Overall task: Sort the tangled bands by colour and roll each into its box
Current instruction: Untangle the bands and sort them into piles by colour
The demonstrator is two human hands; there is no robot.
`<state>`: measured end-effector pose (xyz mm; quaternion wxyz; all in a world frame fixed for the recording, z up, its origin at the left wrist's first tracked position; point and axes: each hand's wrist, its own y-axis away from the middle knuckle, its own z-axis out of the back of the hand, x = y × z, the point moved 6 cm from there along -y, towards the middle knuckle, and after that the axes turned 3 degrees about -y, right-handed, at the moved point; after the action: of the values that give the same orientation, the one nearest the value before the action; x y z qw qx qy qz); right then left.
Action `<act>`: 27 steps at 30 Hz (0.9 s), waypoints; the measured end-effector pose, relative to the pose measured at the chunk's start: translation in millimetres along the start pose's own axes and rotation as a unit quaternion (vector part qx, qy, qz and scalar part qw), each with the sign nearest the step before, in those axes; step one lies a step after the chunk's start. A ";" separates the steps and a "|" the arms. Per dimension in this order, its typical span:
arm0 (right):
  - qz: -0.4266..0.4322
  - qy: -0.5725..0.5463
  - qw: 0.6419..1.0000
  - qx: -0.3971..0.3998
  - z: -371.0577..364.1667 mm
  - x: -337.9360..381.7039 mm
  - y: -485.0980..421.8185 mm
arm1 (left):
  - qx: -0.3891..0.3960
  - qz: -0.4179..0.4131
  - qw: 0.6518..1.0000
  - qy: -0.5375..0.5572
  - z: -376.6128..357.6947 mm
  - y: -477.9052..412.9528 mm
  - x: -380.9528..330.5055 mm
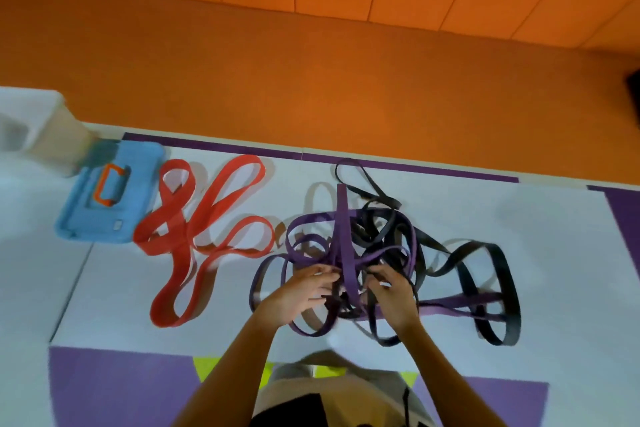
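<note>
The purple band (343, 229), running straight away, is being flanked by the left hand (303, 293) and right hand (393, 295); fingers curled, the pinch cannot be told.

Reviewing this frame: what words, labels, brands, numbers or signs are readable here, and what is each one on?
No text can be read in this frame.
The blue box lid has a small pale patch near one corner, but it is too blurred to tell whether it is a label.
The red bands, purple bands, black bands, white bin and floor mats show no print.
</note>
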<state>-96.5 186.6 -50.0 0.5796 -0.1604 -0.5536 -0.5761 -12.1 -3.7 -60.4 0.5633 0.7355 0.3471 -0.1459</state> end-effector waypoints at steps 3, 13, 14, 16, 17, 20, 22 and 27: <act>0.009 -0.089 0.994 -0.061 11.0 13.4 4.0 | 0.035 -0.049 0.998 0.011 -5.6 -3.5 -15.0; 0.056 -0.066 0.964 -0.253 45.5 67.8 26.4 | 0.051 -0.200 0.967 -0.150 -4.7 24.6 -104.1; 0.083 -0.097 0.958 -0.259 45.5 82.8 25.8 | 0.055 -0.212 0.964 -0.150 -9.3 27.6 -114.0; 0.134 -0.140 0.949 -0.251 45.1 110.0 24.8 | 0.062 -0.235 0.957 -0.161 -16.7 30.8 -130.4; 0.147 -0.151 0.947 -0.244 45.7 119.5 25.1 | 0.063 -0.244 0.953 -0.168 -18.9 32.4 -136.2; 0.164 -0.148 0.954 -0.204 47.9 128.9 24.6 | 0.046 -0.251 0.946 -0.200 -15.5 34.6 -140.1; 0.143 -0.146 0.966 -0.157 45.1 121.0 22.6 | 0.036 -0.231 0.945 -0.227 -10.0 32.0 -130.4; 0.042 -0.130 0.988 -0.077 25.0 77.5 23.4 | -0.091 -0.197 0.947 -0.238 2.5 18.0 -98.1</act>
<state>-109.6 175.8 33.1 0.5123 -0.3011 -0.5713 -0.5661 -69.8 -42.2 11.3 0.6536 0.5420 0.3529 -0.3930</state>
